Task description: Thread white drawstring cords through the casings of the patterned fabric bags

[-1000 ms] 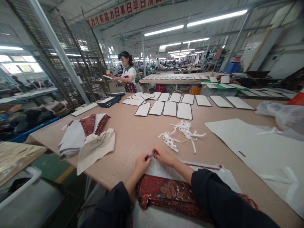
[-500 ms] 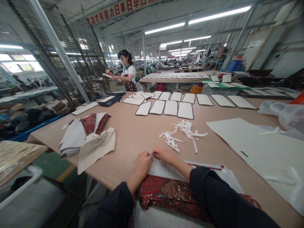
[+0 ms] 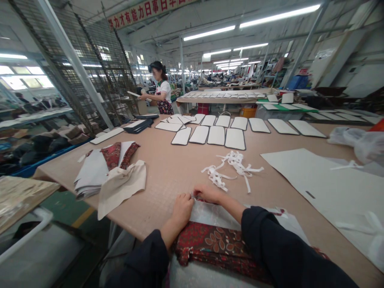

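Red-and-brown patterned cloth [image 3: 222,240] is laid in one folded pile at the near edge of one brown-covered table [image 3: 168,172], partly hidden by the right forearm; its layers cannot be counted. Beyond the pile, one light cloth [image 3: 210,216] is spread. Four dark-edged white panels [image 3: 216,135] are set in a front row, with seven more ranged behind and an overlapping group at their left. White strips [image 3: 235,160] are heaped in two tangles, their number unclear. Two hands are brought close together at the light cloth's far left corner, both forearms being stretched forward. The right hand [image 3: 207,193] is bent inward, its fingertips pinched on that corner; the left hand [image 3: 182,207] is arched, knuckles up, its fingers held together, though what is gripped by them cannot be told.
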